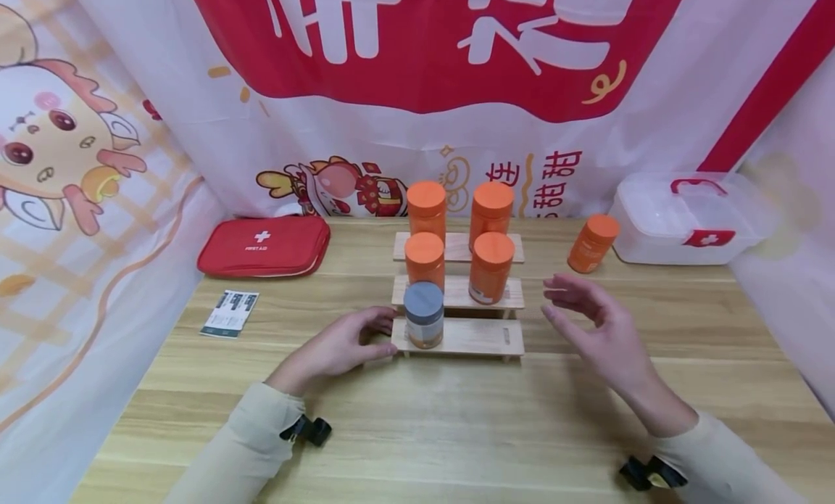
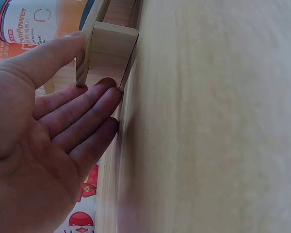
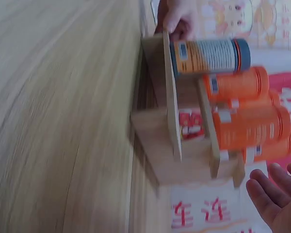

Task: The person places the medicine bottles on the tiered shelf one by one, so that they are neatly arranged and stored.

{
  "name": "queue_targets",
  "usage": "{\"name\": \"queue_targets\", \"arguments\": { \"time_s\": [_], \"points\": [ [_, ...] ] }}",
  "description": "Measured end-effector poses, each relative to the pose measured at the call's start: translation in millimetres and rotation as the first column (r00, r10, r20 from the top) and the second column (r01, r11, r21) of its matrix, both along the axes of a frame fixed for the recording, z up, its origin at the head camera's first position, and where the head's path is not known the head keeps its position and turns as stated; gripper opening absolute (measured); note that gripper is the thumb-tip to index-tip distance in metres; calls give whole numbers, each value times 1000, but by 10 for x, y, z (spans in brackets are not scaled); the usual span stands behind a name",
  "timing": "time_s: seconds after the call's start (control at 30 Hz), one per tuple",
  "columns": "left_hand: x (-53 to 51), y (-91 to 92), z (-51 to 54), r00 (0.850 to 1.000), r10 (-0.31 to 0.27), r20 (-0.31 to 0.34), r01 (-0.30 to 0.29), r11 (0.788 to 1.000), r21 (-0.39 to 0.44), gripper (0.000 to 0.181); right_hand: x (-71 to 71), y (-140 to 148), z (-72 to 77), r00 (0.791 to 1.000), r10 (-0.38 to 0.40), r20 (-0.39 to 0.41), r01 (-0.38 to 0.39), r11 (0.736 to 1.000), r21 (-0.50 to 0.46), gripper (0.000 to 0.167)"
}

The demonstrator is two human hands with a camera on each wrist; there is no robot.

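A three-step wooden display rack (image 1: 479, 337) stands on the table. My left hand (image 1: 349, 342) is at the left end of its lowest step; in the left wrist view the thumb touches the board's edge and the fingers (image 2: 94, 104) lie under its end. On the lowest step stands a grey-capped supplement bottle (image 1: 424, 315). Orange bottles stand in pairs above it, such as the middle-step one (image 1: 491, 268) and the top-step one (image 1: 427, 203). My right hand (image 1: 603, 337), fingers apart and holding nothing, hovers right of the rack.
One more orange bottle (image 1: 592, 244) stands at the back right, beside a clear first-aid box (image 1: 685, 228). At the left lie a red first-aid pouch (image 1: 261, 254) and a printed card (image 1: 230, 313). A printed curtain (image 1: 424, 141) hangs behind the table.
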State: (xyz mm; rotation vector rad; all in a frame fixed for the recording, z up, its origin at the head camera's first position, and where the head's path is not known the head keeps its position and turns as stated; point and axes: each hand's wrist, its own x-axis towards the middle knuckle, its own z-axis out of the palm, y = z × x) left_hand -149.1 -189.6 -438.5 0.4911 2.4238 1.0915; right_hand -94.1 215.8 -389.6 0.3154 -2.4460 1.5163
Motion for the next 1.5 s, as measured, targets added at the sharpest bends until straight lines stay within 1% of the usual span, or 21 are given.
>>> {"name": "queue_targets", "arguments": {
  "time_s": [0.13, 0.3, 0.5, 0.6, 0.73, 0.9, 1.0, 1.1, 1.2, 1.4, 1.5],
  "points": [
    [6, -3, -9, 1000, -4, -2, 4, 1000, 3, 63, -89, 190, -18, 997, -81, 6, 81, 997, 18, 45],
    [7, -2, -9, 1000, -7, 0, 7, 1000, 9, 63, -217, 436, -36, 980, -193, 45, 192, 981, 29, 53],
    [-3, 3, -7, 1000, -13, -5, 13, 1000, 11, 63, -349, 646, -69, 957, -275, 89, 274, 961, 21, 56],
    [-3, 8, -7, 1000, -16, -16, 16, 1000, 13, 63, -401, 715, -90, 944, -302, 132, 297, 953, 56, 59],
    [0, 17, -3, 999, -24, -33, 25, 999, 24, 63, -476, 784, -116, 932, -309, 190, 300, 951, 76, 65],
    [5, 19, 0, 999, -28, -41, 30, 999, 31, 63, -600, 866, -158, 908, -315, 276, 299, 949, 100, 78],
    [5, 17, 1, 999, -26, -38, 27, 999, 28, 64, -687, 910, -202, 893, -301, 335, 286, 954, 95, 84],
    [8, 18, 4, 999, -23, -36, 24, 999, 24, 65, -782, 939, -258, 883, -289, 371, 280, 957, 78, 87],
    [7, 20, 4, 999, -21, -33, 22, 999, 25, 64, -885, 951, -316, 881, -293, 371, 290, 955, 64, 88],
    [11, 15, 2, 999, -14, -31, 15, 1000, 17, 65, -1067, 952, -415, 899, -282, 335, 285, 958, 42, 85],
    [12, 13, -1, 999, -14, -34, 15, 1000, 16, 65, -1121, 950, -444, 901, -267, 343, 279, 960, 13, 85]
  ]
}}
